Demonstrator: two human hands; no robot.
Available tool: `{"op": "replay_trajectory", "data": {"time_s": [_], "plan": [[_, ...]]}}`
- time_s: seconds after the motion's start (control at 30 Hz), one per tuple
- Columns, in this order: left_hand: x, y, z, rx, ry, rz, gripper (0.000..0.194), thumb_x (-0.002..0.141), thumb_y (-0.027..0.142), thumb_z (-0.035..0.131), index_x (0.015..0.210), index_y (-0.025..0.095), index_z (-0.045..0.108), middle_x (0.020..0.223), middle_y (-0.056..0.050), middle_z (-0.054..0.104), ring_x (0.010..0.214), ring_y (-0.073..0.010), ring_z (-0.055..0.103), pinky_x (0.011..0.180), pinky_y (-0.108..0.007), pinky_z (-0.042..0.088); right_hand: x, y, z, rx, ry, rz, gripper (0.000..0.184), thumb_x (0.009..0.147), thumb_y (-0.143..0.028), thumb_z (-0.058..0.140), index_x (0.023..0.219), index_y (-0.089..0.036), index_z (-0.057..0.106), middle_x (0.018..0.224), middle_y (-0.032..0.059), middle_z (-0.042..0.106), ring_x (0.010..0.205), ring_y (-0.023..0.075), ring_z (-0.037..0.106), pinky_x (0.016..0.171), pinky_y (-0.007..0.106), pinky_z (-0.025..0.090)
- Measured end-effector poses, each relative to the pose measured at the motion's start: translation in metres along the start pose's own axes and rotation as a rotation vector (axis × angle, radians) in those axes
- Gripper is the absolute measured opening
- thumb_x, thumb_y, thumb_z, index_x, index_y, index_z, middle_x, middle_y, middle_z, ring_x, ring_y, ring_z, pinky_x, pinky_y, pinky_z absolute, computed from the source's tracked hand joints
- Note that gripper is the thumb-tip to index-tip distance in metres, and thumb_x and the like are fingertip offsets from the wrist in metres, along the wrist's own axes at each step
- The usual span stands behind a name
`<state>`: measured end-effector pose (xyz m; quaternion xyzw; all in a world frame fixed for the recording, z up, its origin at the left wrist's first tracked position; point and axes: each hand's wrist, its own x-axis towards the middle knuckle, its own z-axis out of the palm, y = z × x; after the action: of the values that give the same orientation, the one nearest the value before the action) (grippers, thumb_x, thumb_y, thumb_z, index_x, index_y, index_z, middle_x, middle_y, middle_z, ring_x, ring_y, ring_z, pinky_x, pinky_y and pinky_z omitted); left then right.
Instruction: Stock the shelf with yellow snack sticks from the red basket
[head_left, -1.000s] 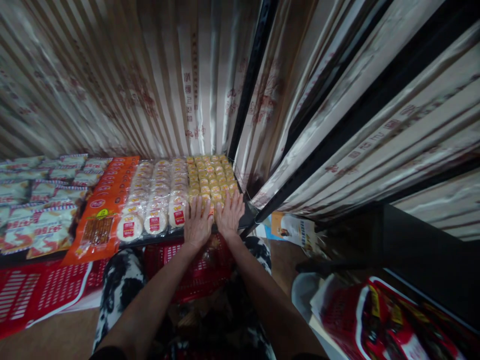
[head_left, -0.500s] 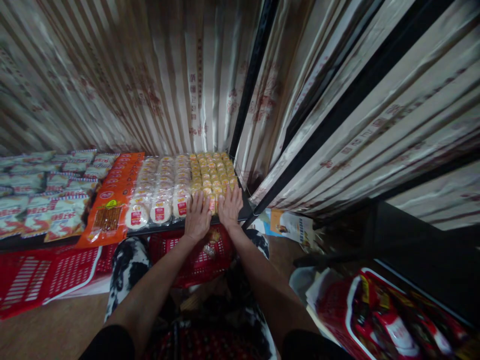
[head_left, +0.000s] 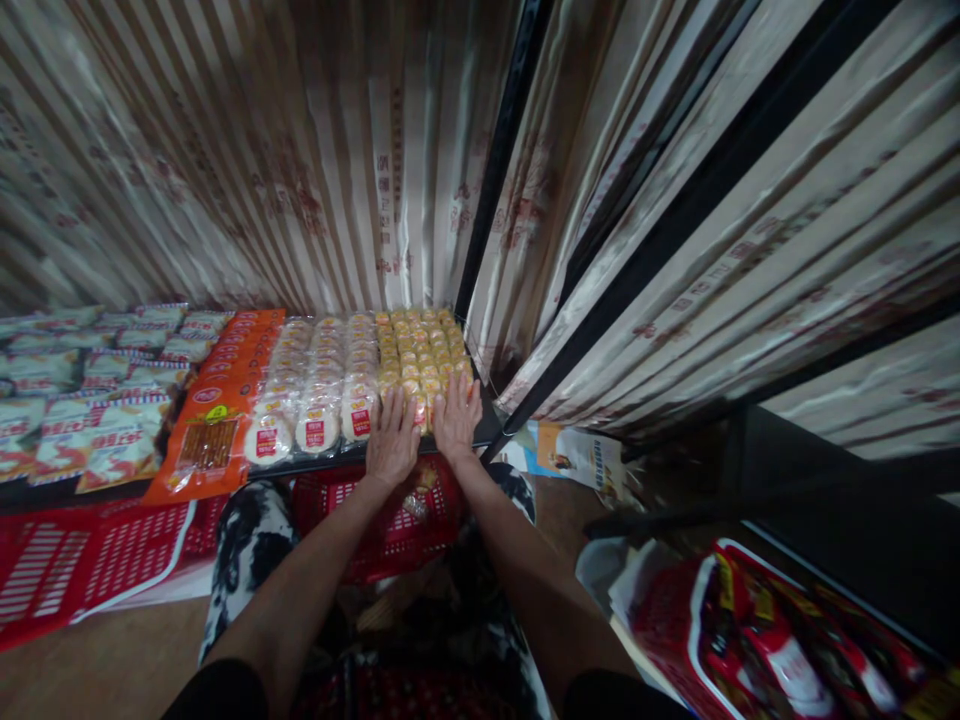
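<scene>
Rows of small yellow wrapped snacks (head_left: 420,346) fill the right end of a black shelf (head_left: 489,424). My left hand (head_left: 394,437) lies with fingers stretched out against the front of these rows, near the clear-wrapped round white biscuits (head_left: 318,420). Beside it my right hand (head_left: 456,415) also has its fingers spread on the front of the yellow snacks, close to the shelf's right end. Both palms face the snacks, and neither hand is wrapped around anything. The hands cover part of the front row.
Orange packs of brown sticks (head_left: 206,440) and white snack bags (head_left: 124,440) sit further left. A red basket (head_left: 367,550) holding a few items is below my hands; another red basket (head_left: 97,565) lies left. Black posts (head_left: 504,150) stand before the curtain (head_left: 322,170). Red-labelled bottles (head_left: 787,650) lie lower right.
Little has changed: both hands stay against the front of the yellow snacks. The whole view has shifted slightly.
</scene>
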<state>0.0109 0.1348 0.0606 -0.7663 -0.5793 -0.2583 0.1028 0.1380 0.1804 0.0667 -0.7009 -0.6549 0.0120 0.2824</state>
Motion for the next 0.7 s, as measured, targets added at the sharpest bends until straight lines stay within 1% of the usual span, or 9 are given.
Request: {"op": "replay_trajectory", "data": {"time_s": [0.1,0.23,0.37,0.47,0.6,0.7], "plan": [[0.000,-0.001,0.001,-0.017,0.002,-0.006,0.053,0.090,0.025,0.038,0.141,0.013,0.033,0.152,-0.014,0.021,0.143,-0.0261,0.006,0.115,-0.053,0.015,0.000,0.001,0.001,0.008,0.010,0.001,0.055,0.094,-0.035,0.023,0.147,-0.020,0.022,0.154,0.0060,0.023,0.142,0.0255,0.005,0.110,0.052,0.017],[-0.001,-0.002,0.002,-0.029,0.006,-0.005,0.054,0.090,0.026,0.039,0.142,0.013,0.032,0.153,-0.014,0.020,0.143,-0.0257,0.005,0.115,-0.053,0.014,-0.001,0.001,0.001,0.035,0.040,-0.011,0.055,0.094,-0.035,0.022,0.146,-0.018,0.023,0.153,0.0065,0.023,0.143,0.0230,0.003,0.111,0.051,0.014],[-0.002,-0.003,0.001,-0.025,0.013,0.020,0.054,0.090,0.026,0.040,0.141,0.013,0.033,0.153,-0.015,0.020,0.143,-0.0261,0.004,0.114,-0.053,0.015,-0.005,0.006,-0.001,0.124,0.112,-0.026,0.055,0.095,-0.036,0.018,0.144,-0.013,0.028,0.153,0.0082,0.024,0.142,0.0209,0.007,0.111,0.045,0.020],[-0.003,-0.003,0.000,-0.024,0.013,0.030,0.053,0.090,0.026,0.039,0.141,0.012,0.033,0.152,-0.016,0.021,0.143,-0.0259,0.004,0.114,-0.053,0.015,-0.011,0.010,-0.001,0.165,0.141,-0.022,0.055,0.095,-0.035,0.017,0.143,-0.012,0.029,0.152,0.0101,0.027,0.142,0.0203,0.011,0.110,0.044,0.023],[-0.004,-0.003,-0.001,-0.014,0.004,0.034,0.053,0.090,0.026,0.039,0.141,0.011,0.033,0.152,-0.016,0.023,0.143,-0.0258,0.005,0.114,-0.053,0.014,-0.017,0.012,0.000,0.168,0.145,-0.002,0.055,0.095,-0.034,0.016,0.144,-0.010,0.027,0.151,0.0114,0.027,0.142,0.0196,0.011,0.110,0.044,0.023],[-0.004,-0.003,-0.003,-0.013,-0.020,0.060,0.052,0.090,0.026,0.039,0.141,0.014,0.033,0.151,-0.013,0.026,0.143,-0.0253,0.007,0.115,-0.053,0.014,-0.018,0.011,-0.001,0.137,0.107,-0.010,0.055,0.096,-0.035,0.017,0.145,-0.012,0.026,0.152,0.0107,0.025,0.142,0.0200,0.008,0.110,0.044,0.022]]}}
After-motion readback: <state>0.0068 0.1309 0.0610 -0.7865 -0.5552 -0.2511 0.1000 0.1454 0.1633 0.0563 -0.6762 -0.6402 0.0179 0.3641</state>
